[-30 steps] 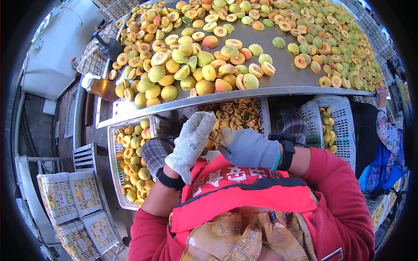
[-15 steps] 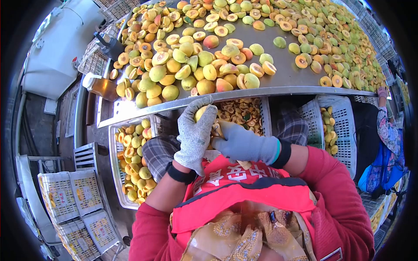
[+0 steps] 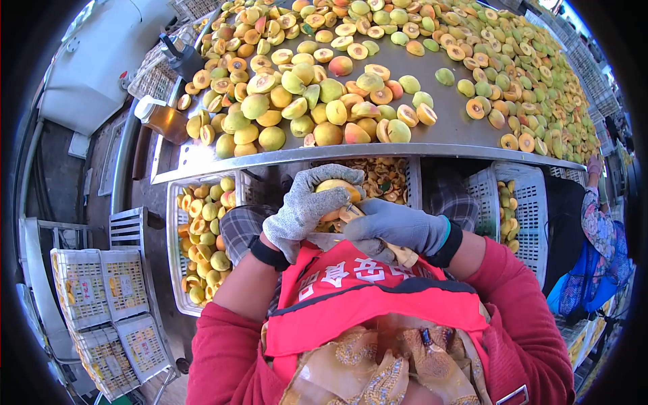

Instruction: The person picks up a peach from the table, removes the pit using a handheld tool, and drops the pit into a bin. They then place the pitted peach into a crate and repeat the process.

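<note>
My left hand [image 3: 300, 210], in a pale speckled grey glove, is closed around a yellow peach half [image 3: 335, 186]. My right hand [image 3: 398, 229], in a smoother grey glove with a teal cuff, grips a hand tool with a pale wooden handle [image 3: 403, 256]. The tool's front end meets the fruit between my hands; its working edge is hidden. Below them, partly covered, a crate [image 3: 413, 183] holds brown and yellow fruit scraps. Just beyond, halved peaches [image 3: 329, 133] are heaped along the near edge of a metal table [image 3: 432, 121].
A white crate [image 3: 173, 270] of peach halves stands at my left, and another crate [image 3: 533, 216] at my right. A jar of amber liquid [image 3: 165, 123] sits at the table's left corner. Stacked crates [image 3: 111, 297] stand lower left. Another person's sleeve [image 3: 597, 219] shows far right.
Both hands have come slightly lower and closer to my body. The peach half has turned, showing more of itself, and the tool handle now sticks out further from my right hand.
</note>
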`<action>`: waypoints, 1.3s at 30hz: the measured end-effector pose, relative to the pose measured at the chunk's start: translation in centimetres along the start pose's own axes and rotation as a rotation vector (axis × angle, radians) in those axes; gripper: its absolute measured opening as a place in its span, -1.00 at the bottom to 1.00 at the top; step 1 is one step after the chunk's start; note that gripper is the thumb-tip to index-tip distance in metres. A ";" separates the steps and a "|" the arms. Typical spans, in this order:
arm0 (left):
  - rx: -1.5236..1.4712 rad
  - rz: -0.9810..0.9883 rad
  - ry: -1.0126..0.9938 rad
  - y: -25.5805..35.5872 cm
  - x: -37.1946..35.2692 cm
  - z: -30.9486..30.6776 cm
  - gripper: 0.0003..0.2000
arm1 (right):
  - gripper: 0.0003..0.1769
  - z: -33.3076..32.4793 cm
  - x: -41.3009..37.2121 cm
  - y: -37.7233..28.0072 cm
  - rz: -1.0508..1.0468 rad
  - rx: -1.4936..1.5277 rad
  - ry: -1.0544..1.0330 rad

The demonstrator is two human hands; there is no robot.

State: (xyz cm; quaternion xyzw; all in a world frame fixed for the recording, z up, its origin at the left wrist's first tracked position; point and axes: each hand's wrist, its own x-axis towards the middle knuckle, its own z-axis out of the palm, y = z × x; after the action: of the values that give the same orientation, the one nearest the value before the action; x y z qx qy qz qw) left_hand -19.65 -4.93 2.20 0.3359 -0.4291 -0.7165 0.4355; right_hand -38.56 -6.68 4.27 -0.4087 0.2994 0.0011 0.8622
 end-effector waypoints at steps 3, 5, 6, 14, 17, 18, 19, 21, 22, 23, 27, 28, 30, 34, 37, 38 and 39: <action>0.045 0.019 0.050 0.0 0.2 0.0 -0.70 | -0.79 1.2 -0.4 -0.8 -0.051 -0.020 0.059; 0.105 0.075 0.117 -0.8 0.6 0.2 -0.70 | -0.81 1.4 0.0 -0.5 -0.092 -0.119 0.129; 0.137 0.102 0.150 -1.0 0.7 0.2 -0.70 | -0.81 1.4 0.0 -0.5 -0.091 -0.106 0.114; 0.094 0.117 0.086 -0.9 0.3 0.2 -0.73 | -0.81 0.1 0.2 0.4 -0.001 0.308 -0.080; 0.164 0.083 0.140 -1.0 0.9 0.6 -0.72 | -0.77 0.4 0.8 0.8 -0.110 -0.129 0.084; 0.209 0.063 0.162 -0.9 1.0 0.7 -0.72 | -0.76 0.8 0.8 0.8 -0.071 -0.246 0.159; 0.290 0.018 0.115 -0.8 1.1 0.5 -0.72 | -0.75 1.4 0.6 0.5 -0.035 -0.363 0.233; 0.451 -0.070 0.019 -0.4 1.3 0.1 -0.71 | -0.75 1.3 0.6 0.4 0.000 -0.482 0.281; 0.432 -0.100 0.010 -0.4 1.3 0.1 -0.70 | -0.75 0.7 0.9 0.9 0.000 -0.482 0.252; 0.376 -0.130 -0.015 -0.5 1.2 -0.1 -0.69 | -0.75 0.3 1.0 1.2 0.000 -0.480 0.223; 0.227 -0.182 -0.099 -0.3 1.2 -0.3 -0.63 | -0.84 -0.1 0.8 1.0 -0.001 -0.125 0.014; 0.210 -0.179 -0.116 -0.2 1.1 -0.2 -0.62 | -0.86 0.6 0.3 0.5 -0.007 0.038 -0.012; 0.106 -0.145 -0.051 -0.6 1.0 0.1 -0.61 | -0.86 1.1 0.1 0.6 0.002 0.263 -0.045; -0.021 -0.091 -0.075 -1.4 1.0 -0.2 -0.62 | -0.82 1.0 0.0 1.2 0.030 0.410 -0.070; -0.103 -0.029 -0.091 -1.7 0.7 0.0 -0.59 | -0.87 0.7 0.2 2.3 0.004 0.450 -0.122; -0.135 -0.015 -0.087 -2.0 0.7 0.1 -0.58 | -0.89 0.5 0.3 2.7 -0.010 0.462 -0.144; -0.167 -0.001 -0.083 -2.3 0.6 0.2 -0.58 | -0.89 0.5 0.3 3.0 -0.024 0.470 -0.151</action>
State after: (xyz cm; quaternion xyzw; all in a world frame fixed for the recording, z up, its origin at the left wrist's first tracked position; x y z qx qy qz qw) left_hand -20.86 -4.84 0.11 0.2685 -0.3852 -0.7633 0.4436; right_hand -38.80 -4.40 2.20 -0.1991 0.2213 -0.0485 0.9534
